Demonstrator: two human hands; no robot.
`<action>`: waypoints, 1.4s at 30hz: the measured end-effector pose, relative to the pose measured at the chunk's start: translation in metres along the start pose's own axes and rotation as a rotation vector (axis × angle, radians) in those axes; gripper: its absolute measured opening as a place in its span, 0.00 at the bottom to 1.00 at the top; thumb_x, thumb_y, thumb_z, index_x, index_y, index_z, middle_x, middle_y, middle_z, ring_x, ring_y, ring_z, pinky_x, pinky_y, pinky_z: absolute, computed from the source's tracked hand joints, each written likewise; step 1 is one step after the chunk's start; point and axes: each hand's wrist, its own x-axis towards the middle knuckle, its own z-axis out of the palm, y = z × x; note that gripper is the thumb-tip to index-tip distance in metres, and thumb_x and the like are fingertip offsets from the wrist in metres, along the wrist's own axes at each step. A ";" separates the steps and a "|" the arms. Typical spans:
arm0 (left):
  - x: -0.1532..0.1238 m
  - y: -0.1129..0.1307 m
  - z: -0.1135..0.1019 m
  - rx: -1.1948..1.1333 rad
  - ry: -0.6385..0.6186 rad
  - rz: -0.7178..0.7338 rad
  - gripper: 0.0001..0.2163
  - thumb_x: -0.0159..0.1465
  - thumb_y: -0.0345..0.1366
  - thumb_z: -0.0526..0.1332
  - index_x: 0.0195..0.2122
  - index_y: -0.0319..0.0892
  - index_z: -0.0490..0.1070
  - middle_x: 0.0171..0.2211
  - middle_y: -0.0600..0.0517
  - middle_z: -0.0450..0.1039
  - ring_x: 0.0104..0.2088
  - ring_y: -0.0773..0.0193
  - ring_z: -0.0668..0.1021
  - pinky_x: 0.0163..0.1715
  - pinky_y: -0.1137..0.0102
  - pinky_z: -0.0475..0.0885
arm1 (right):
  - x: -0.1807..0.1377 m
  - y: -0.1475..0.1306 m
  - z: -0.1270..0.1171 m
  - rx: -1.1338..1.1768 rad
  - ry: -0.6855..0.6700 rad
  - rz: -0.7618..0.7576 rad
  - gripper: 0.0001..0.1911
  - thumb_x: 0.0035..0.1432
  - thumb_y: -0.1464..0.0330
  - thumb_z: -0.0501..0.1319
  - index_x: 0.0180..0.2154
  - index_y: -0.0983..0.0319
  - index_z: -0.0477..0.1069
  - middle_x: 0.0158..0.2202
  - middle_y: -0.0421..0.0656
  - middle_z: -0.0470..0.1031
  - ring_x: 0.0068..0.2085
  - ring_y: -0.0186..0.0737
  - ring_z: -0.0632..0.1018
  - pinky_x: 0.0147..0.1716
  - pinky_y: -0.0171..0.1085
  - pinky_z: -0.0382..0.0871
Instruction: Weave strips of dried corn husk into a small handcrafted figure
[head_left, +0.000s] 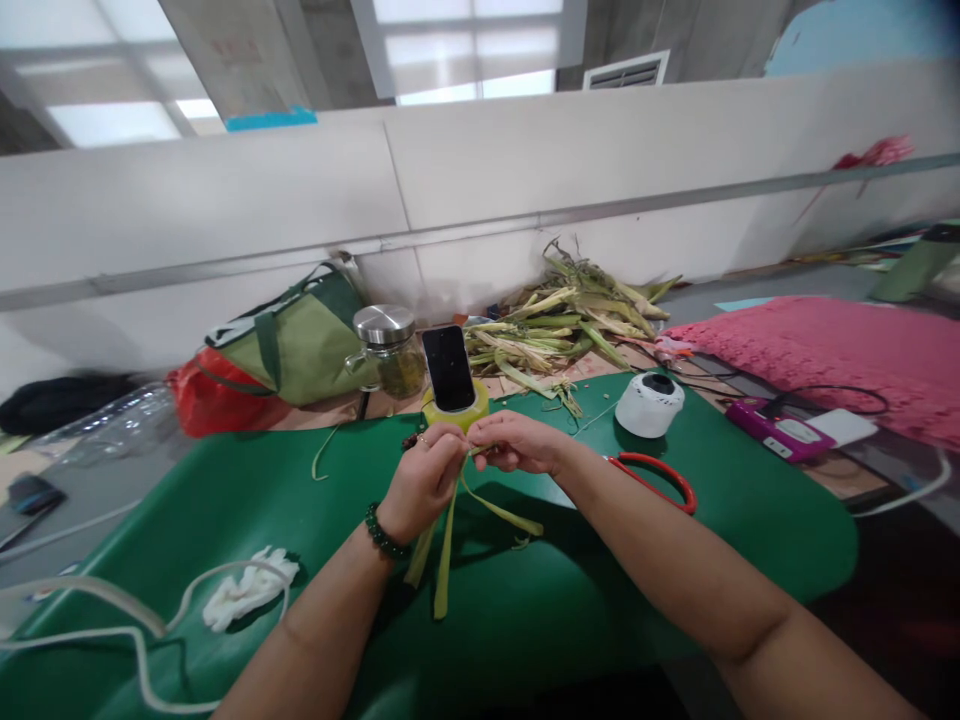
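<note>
Above the green table, my left hand pinches a bundle of yellow-green plant strips that look like dried husk or leaf. The strips hang down from between my hands, and one bends off to the right. Meeting it at the fingertips, my right hand is closed on the upper end of the same strips. The exact spot where they join is hidden by my fingers. Just behind my hands a dark-screened phone leans upright on a yellow round holder.
Red-handled scissors and a white round device are at right. A heap of plant strips lies behind. A glass jug and green bag stand back left. White tissue and a cable lie front left.
</note>
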 end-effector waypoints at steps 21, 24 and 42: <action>0.006 0.001 -0.009 -0.330 0.010 -0.327 0.06 0.59 0.29 0.58 0.25 0.41 0.64 0.28 0.49 0.72 0.29 0.65 0.74 0.27 0.71 0.70 | 0.008 0.005 -0.013 -0.227 0.398 -0.425 0.12 0.54 0.59 0.58 0.27 0.61 0.63 0.15 0.32 0.55 0.18 0.29 0.56 0.19 0.31 0.49; 0.007 0.005 -0.009 -0.267 0.011 -0.190 0.07 0.59 0.27 0.56 0.25 0.42 0.64 0.28 0.51 0.72 0.29 0.66 0.74 0.29 0.71 0.70 | 0.007 0.007 -0.009 0.103 0.197 -0.331 0.13 0.51 0.59 0.60 0.27 0.61 0.61 0.15 0.29 0.51 0.15 0.25 0.49 0.16 0.30 0.42; 0.008 0.014 -0.003 -0.622 -0.123 -0.458 0.10 0.60 0.37 0.61 0.24 0.41 0.63 0.26 0.51 0.71 0.28 0.65 0.73 0.29 0.70 0.70 | -0.001 0.003 0.001 0.040 0.082 -0.209 0.21 0.47 0.56 0.65 0.24 0.61 0.56 0.16 0.29 0.54 0.14 0.21 0.49 0.12 0.27 0.37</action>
